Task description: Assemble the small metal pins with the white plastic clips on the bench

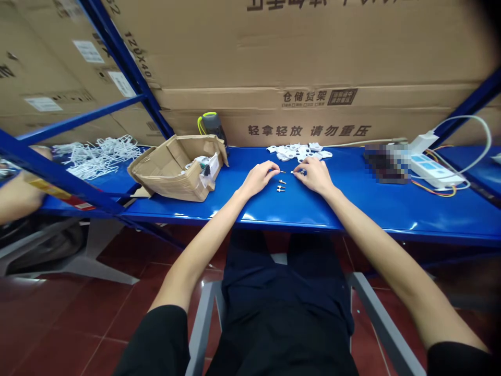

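Observation:
Both my hands rest on the blue shelf [352, 203]. My left hand [260, 176] has its fingers pinched on a small metal pin [282, 172] that points right. My right hand [315, 175] is closed in a pinch on another small metal part [296, 172], tip to tip with the first. Between and just below the hands lie two or three more small screws [281, 185]. A pile of white plastic clips [299, 151] sits just beyond my hands.
An open cardboard box [176, 167] with bagged parts stands to the left, a dark cup [212, 125] behind it. White hangers [96, 154] lie far left. A white power strip [430, 169] with cables is at the right. Large cartons form the back wall. Another person's arm [18, 196] shows at far left.

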Tool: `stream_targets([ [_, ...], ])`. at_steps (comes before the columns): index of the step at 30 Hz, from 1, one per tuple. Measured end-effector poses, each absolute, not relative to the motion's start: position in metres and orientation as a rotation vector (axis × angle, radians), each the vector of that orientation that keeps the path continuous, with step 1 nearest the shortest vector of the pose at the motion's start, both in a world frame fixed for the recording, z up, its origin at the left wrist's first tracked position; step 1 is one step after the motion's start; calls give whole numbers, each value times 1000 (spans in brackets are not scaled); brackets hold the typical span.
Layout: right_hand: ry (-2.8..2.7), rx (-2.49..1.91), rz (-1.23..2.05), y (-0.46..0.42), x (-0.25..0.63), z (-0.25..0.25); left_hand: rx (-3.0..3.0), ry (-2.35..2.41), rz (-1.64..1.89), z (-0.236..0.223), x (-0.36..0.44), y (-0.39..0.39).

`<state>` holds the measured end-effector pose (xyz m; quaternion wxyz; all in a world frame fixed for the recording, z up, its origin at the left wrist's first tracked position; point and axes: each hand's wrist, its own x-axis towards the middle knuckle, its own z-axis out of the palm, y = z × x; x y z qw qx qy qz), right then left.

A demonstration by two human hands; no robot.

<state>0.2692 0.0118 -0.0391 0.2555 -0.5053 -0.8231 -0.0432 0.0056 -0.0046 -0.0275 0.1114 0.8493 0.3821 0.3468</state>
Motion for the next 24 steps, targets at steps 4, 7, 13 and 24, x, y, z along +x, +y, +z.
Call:
stream_targets([
  [4,-2206,-1295,-97,17,271,-45,2520,1112,1021,-28,6,-5],
  [7,-2157,-1223,8,17,269,-42,2523,1146,1010,-27,6,-5],
  [13,-1882,-1008,609,0,257,-24,2534,1181,1031,-26,9,-8],
  [24,-1682,-928,988,-15,249,-13,2528,1175,1074,-23,12,-12],
])
